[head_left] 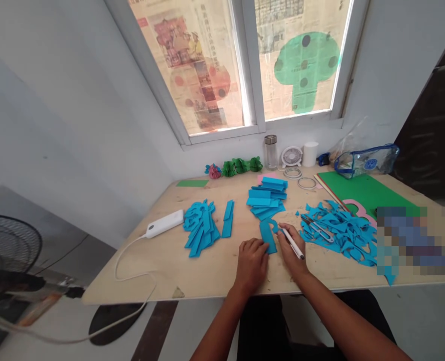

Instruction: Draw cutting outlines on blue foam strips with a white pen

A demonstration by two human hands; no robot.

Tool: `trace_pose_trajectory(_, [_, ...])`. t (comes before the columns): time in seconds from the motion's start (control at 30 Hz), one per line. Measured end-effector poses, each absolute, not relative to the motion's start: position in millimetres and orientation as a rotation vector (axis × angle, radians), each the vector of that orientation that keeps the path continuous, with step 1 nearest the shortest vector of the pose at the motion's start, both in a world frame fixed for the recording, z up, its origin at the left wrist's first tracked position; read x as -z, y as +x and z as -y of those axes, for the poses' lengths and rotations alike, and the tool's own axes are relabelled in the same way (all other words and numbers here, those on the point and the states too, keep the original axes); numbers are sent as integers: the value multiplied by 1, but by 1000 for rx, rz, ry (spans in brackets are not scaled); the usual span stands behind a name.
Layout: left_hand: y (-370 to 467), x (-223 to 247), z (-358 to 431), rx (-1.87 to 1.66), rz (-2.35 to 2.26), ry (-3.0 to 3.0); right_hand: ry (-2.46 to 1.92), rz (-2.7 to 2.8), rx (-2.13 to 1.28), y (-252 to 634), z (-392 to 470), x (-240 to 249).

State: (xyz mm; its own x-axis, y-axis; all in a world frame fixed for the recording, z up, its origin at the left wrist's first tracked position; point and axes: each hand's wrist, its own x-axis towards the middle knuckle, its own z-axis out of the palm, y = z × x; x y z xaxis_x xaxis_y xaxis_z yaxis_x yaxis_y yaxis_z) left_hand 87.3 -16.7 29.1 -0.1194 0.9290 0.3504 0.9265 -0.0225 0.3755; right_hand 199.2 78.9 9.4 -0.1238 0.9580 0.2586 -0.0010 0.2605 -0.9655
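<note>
My left hand (251, 263) has its fingers curled at the near left edge of a blue paper strip (268, 239), which lies flat on the table. My right hand (293, 255) grips a white pen (293, 241) with a dark end, its tip close to the strip's right side. A small curved blue cutout (273, 223) lies at the strip's upper right, near my right fingertips. Beyond the strip is a stack of folded blue paper (265, 200). One more folded strip (228, 219) lies to the left, beside a pile of curved blue cutouts (202, 225).
Blue scraps (348, 233) are heaped at right with a utility knife (318, 229) on them. A white power strip (165, 224) trails its cord leftward. Green sheets (368, 188), a glass bottle (271, 153), a small fan (292, 157) and a clear pouch (368, 161) stand or lie toward the back.
</note>
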Motion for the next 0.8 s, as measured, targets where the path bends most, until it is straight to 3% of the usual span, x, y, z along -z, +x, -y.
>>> trace_pose_trajectory(0.17, [82,-38,17,-868,-2250,1916,-960,1409,-1106,200,-78,-9])
trace_pose_trajectory(0.53, [107,-60,0,-206,-2477,1961,-987,1364,-1125,199,-82,-8])
trace_pose_trajectory(0.8, [117,-65,-2,-113,-2498,1833,-977,1343,-1135,199,-82,-6])
